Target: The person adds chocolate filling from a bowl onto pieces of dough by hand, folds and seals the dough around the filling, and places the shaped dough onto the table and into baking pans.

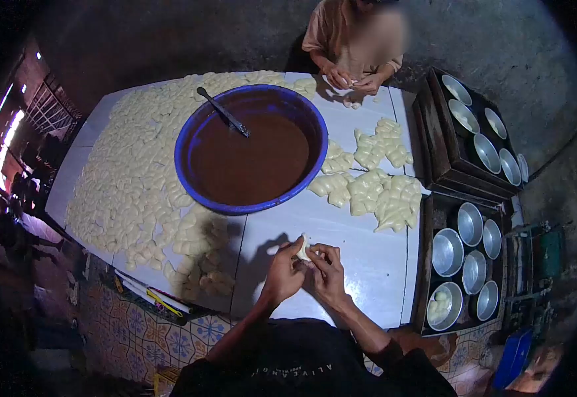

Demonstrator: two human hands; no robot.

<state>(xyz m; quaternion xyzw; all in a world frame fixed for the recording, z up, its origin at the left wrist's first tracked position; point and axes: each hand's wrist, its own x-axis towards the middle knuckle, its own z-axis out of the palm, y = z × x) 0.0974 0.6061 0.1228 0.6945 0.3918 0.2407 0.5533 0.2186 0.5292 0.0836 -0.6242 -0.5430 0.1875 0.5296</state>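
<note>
Left hand (pixel 286 272) and right hand (pixel 327 271) both pinch one small dough piece (pixel 304 250), its exact shape partly hidden by fingers, above white tabletop (pixel 381 264). From the hands: flattened dough pieces (pixel 395 202) at 1 o'clock; blue basin (pixel 245 209) of brown paste (pixel 252 162) with spatula (pixel 224 114) at 11; dough spread (pixel 129 159) at 10; round metal tins (pixel 448 253) at 3; co-worker's hands (pixel 368 85) between 12 and 1.

Against the right side of the white table (pixel 381 264) stand a far wooden crate (pixel 437 140) and a near wooden crate (pixel 426 264), both holding round metal tins (pixel 470 223). Beyond the table's far edge is a person in a light-brown shirt (pixel 326 30), before a dark wall (pixel 169 40). Patterned floor tiles (pixel 199 334) show below its near edge; a barred frame (pixel 51 106) stands off to its left, and a blue object (pixel 513 359) to its lower right.
</note>
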